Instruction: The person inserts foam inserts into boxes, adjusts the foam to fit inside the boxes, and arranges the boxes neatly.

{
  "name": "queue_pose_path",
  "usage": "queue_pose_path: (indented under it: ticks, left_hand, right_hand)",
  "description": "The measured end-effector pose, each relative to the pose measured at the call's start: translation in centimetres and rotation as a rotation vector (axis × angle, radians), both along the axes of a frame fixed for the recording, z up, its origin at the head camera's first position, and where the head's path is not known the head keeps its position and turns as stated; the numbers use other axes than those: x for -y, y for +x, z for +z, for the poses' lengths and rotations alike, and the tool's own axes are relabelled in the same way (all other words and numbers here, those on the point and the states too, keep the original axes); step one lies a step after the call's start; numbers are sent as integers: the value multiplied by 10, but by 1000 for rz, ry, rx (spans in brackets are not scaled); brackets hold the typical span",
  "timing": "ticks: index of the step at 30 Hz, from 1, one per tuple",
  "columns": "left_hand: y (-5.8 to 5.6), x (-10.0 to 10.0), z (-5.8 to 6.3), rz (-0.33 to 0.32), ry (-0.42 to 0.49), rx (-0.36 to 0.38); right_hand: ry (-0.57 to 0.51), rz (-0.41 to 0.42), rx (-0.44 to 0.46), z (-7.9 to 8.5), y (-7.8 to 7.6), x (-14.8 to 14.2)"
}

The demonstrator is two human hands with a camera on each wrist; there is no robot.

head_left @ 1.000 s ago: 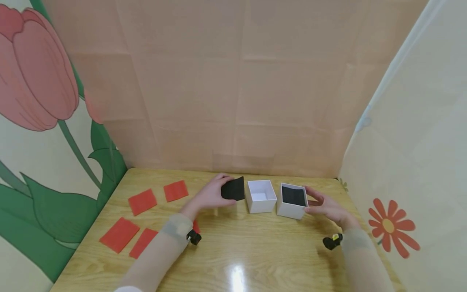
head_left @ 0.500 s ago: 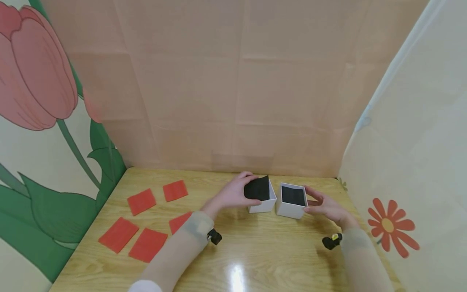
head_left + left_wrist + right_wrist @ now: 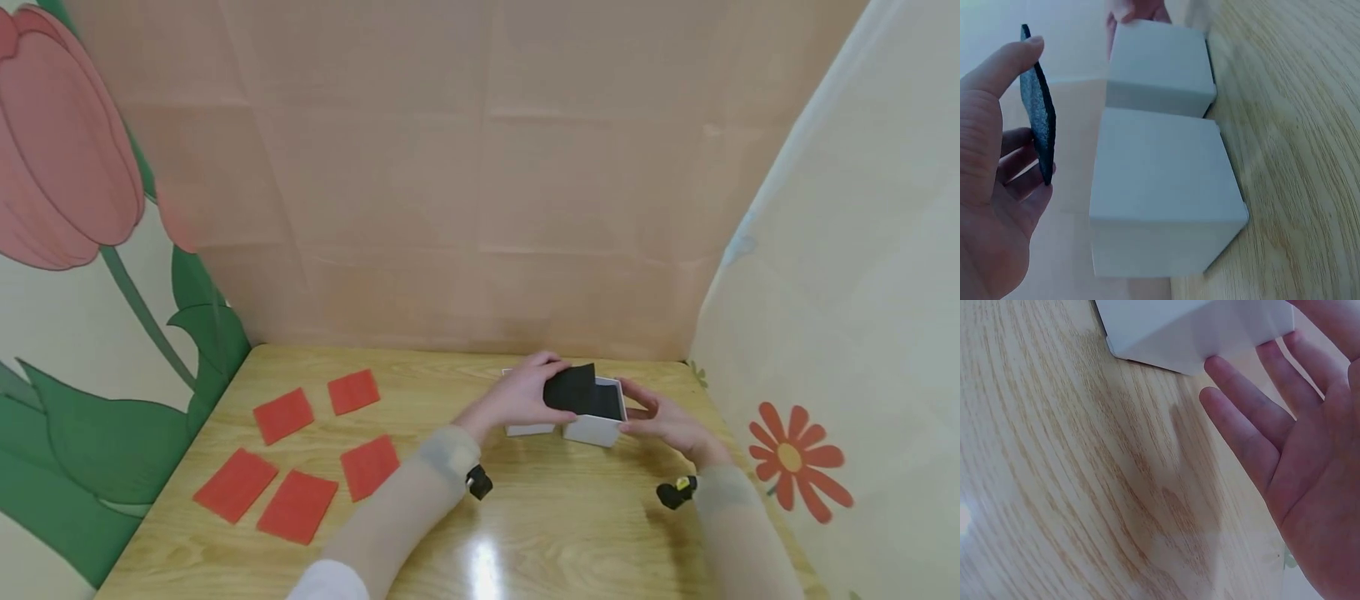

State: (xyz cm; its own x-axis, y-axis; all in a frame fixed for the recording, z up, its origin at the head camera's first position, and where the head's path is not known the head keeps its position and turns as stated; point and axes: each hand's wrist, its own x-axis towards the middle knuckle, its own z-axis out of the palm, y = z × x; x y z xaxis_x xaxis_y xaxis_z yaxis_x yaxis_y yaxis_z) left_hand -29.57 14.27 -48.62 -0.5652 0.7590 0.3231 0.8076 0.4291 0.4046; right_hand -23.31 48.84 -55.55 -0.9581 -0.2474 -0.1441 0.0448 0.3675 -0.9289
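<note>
My left hand [image 3: 525, 393] pinches a thin black square sheet [image 3: 567, 389] between thumb and fingers, raised over the left part of the right-hand white box [image 3: 591, 432]. In the left wrist view the sheet [image 3: 1038, 119] appears edge-on, stiff and slightly rough. Inside that box lies more black material [image 3: 611, 402], partly covered by the held sheet. My right hand [image 3: 670, 427] touches the box's right side with its fingertips. In the right wrist view its fingers stretch fairly straight against the box wall [image 3: 1210, 337]. A second white box [image 3: 530, 430] stands to the left, mostly hidden behind my left hand.
Several red squares [image 3: 297, 506] lie spread over the left side of the wooden table [image 3: 570, 517]. A tan cloth backdrop [image 3: 420, 208] rises behind the table. Printed flower sheets [image 3: 810, 292] flank both sides.
My left hand has carried the black sheet rightward, from left of both boxes, across the left box, to above the right one. The right hand stays at its box.
</note>
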Motion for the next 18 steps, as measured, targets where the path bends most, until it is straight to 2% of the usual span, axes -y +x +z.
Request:
queue_pose_path:
  ticks: [4, 10, 15, 18]
  left_hand:
    - [0, -15, 2, 5, -10, 11]
    - [2, -35, 5, 49, -26, 27]
    - [2, -52, 2, 54, -82, 20]
    - [2, -60, -2, 81, -117, 37]
  right_hand:
    - [11, -3, 0, 0, 2, 0]
    - [0, 24, -7, -1, 2, 1]
    - [-20, 22, -10, -3, 3, -1]
    - [-17, 21, -13, -3, 4, -1]
